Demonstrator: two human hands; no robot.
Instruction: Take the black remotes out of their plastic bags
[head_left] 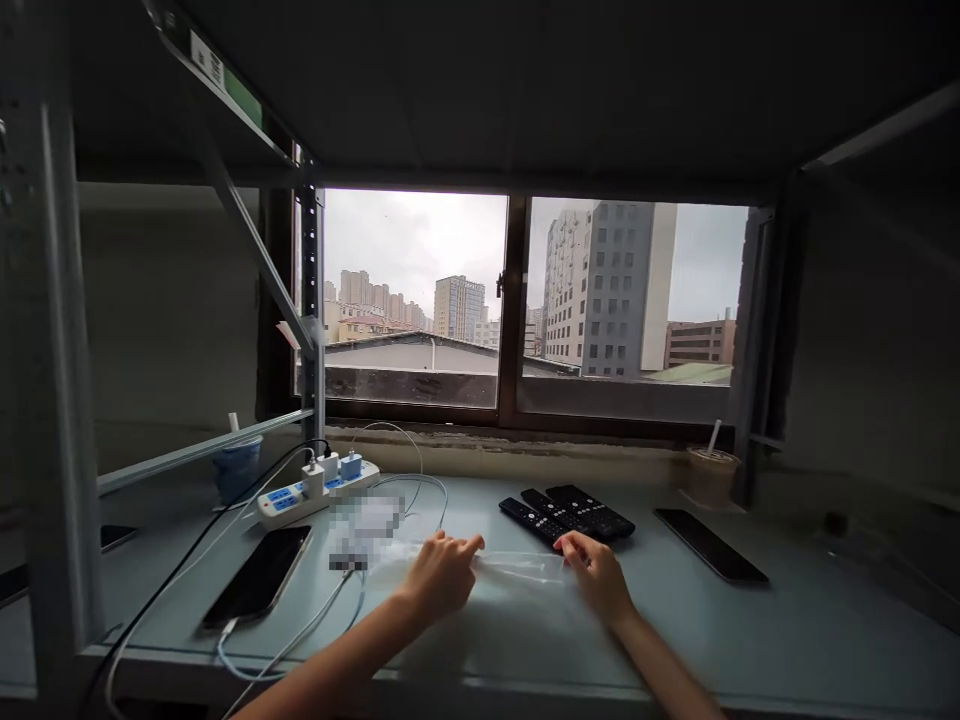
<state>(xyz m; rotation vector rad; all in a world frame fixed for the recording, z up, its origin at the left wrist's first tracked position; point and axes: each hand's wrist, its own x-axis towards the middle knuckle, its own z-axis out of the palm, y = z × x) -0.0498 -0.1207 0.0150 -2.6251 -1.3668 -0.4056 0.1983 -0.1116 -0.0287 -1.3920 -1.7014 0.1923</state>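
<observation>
Both my hands rest on a clear plastic bag (517, 567) lying flat on the pale desk (750, 640). My left hand (441, 575) pinches the bag's left end with its fingers curled. My right hand (596, 575) grips the right end, its fingers bent down onto the plastic. Just beyond my right hand lie three black remote controls (568, 513) side by side, close to my fingertips.
A white power strip (315, 490) with chargers sits back left, its cables trailing across the desk. A black phone (259, 587) lies left, another phone (710, 545) right. Cups stand at far left (237, 465) and by the window (710, 474). A metal shelf frame (64, 400) stands left.
</observation>
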